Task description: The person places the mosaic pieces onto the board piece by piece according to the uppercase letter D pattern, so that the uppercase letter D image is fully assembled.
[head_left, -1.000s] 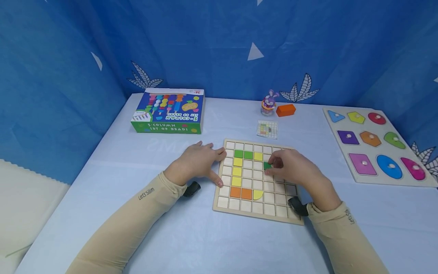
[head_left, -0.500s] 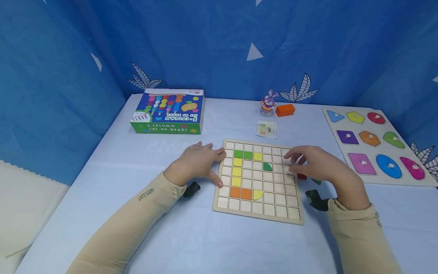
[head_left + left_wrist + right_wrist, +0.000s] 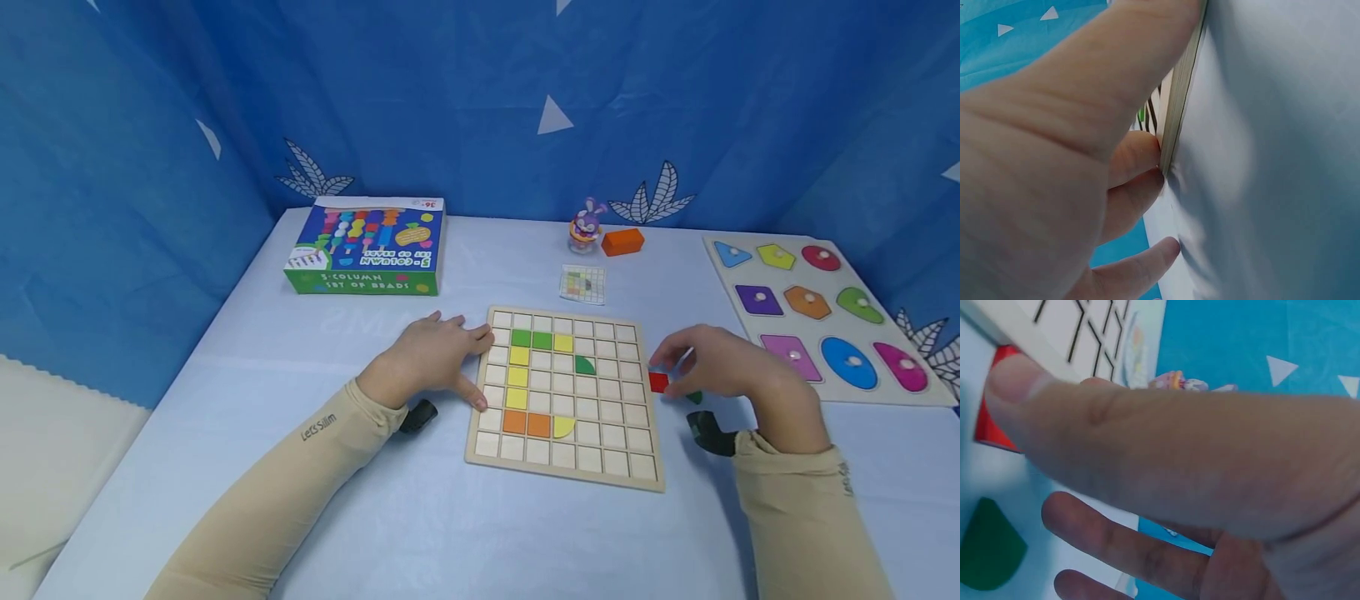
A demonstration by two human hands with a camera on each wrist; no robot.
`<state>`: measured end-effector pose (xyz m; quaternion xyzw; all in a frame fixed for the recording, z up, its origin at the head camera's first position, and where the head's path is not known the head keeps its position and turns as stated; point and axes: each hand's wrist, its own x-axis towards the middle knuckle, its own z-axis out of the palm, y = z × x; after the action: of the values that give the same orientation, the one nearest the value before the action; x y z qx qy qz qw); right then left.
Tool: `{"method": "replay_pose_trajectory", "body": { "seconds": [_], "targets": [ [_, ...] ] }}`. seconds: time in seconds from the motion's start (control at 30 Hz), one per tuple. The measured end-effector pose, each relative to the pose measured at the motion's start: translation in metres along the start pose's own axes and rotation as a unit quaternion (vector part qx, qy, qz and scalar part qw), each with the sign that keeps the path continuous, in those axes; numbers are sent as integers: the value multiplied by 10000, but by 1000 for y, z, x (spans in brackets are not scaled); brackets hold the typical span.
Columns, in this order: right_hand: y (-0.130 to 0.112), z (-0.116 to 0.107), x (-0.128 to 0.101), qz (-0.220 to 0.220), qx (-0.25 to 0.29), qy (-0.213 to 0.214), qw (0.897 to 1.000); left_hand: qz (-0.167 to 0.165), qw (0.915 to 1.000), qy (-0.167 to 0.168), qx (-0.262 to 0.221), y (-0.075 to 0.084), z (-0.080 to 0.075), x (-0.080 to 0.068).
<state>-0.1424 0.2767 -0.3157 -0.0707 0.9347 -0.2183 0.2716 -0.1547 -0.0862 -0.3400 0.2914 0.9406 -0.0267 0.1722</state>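
Observation:
A wooden grid board (image 3: 600, 475) lies on the table with green, yellow and orange tiles in some squares. My left hand (image 3: 431, 358) rests along the board's left edge, thumb and fingers spread; in the left wrist view fingertips (image 3: 1138, 153) touch the board's side (image 3: 1180, 94). Just off the right edge lies a red tile (image 3: 657, 382), with my right hand (image 3: 712, 362) over it, thumb and forefinger either side, not visibly gripping. The thumb (image 3: 1016, 378) partly covers this tile in the right wrist view. A dark green rounded tile (image 3: 991, 547) lies nearby, mostly hidden in the head view.
Behind the board are a small pattern card (image 3: 582, 284), a purple rabbit figure (image 3: 585, 227) and an orange block (image 3: 622, 242). A bead-set box (image 3: 363, 246) stands at the back left. A shape puzzle board (image 3: 817, 321) lies at the right.
My right hand has let go of a dark green quarter-round tile on the board and moved right, off the board, to the red tile. My left hand has stayed in place.

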Motion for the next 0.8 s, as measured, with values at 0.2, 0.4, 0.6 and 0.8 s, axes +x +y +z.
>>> {"method": "replay_pose_trajectory", "body": {
  "seconds": [0.2, 0.4, 0.6, 0.8],
  "targets": [
    [2, 7, 4, 126, 24, 11, 9999, -1, 10000, 7, 6, 1, 1, 0],
    [4, 11, 8, 154, -32, 63, 9999, 15, 10000, 16, 24, 0, 2, -1],
    [5, 9, 7, 137, -157, 85, 9997, 15, 10000, 27, -16, -1, 3, 0],
    [6, 3, 2, 159, -220, 192, 9994, 25, 10000, 38, -21, -1, 2, -1]
  ]
}}
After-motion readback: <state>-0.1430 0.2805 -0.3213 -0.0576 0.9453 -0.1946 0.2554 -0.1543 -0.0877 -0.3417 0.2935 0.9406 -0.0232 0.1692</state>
